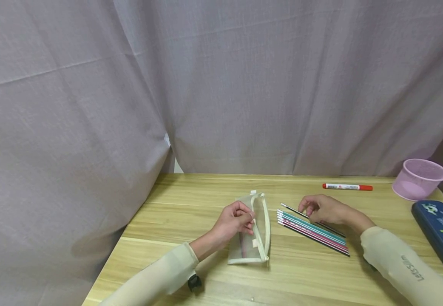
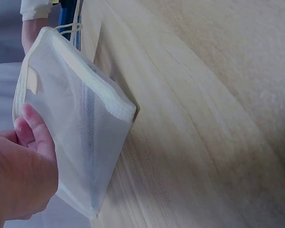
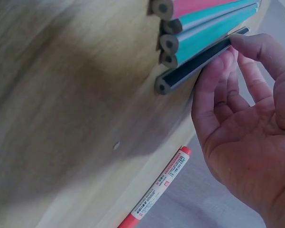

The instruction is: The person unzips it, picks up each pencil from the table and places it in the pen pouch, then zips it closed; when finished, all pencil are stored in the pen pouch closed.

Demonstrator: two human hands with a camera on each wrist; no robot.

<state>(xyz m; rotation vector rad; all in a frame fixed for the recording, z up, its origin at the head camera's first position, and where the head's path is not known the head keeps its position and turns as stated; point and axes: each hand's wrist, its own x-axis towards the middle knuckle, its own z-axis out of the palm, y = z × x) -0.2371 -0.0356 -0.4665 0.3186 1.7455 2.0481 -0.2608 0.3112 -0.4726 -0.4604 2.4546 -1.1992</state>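
My left hand (image 1: pixel 229 223) pinches the zippered edge of a cream mesh pencil pouch (image 1: pixel 246 250), which lies with its mouth spread apart. Through the mesh (image 2: pixel 92 156), a long dark shape shows faintly. My right hand (image 1: pixel 330 209) pinches a black pencil (image 3: pixel 194 64) between thumb and fingers; that pencil rests on the table just beyond a row of pencils. The row of teal, pink and dark pencils (image 1: pixel 313 233) lies side by side, white-tipped ends toward the pouch. Unsharpened ends of the teal pencils (image 3: pixel 204 35) face the right wrist camera.
A red-and-white marker (image 1: pixel 347 187) lies behind the pencils. At the right stand a pink mesh pen cup (image 1: pixel 416 182) and a dark blue pencil case (image 1: pixel 439 238). A grey curtain (image 1: pixel 237 93) hangs along the back edge of the wooden table (image 1: pixel 160 263).
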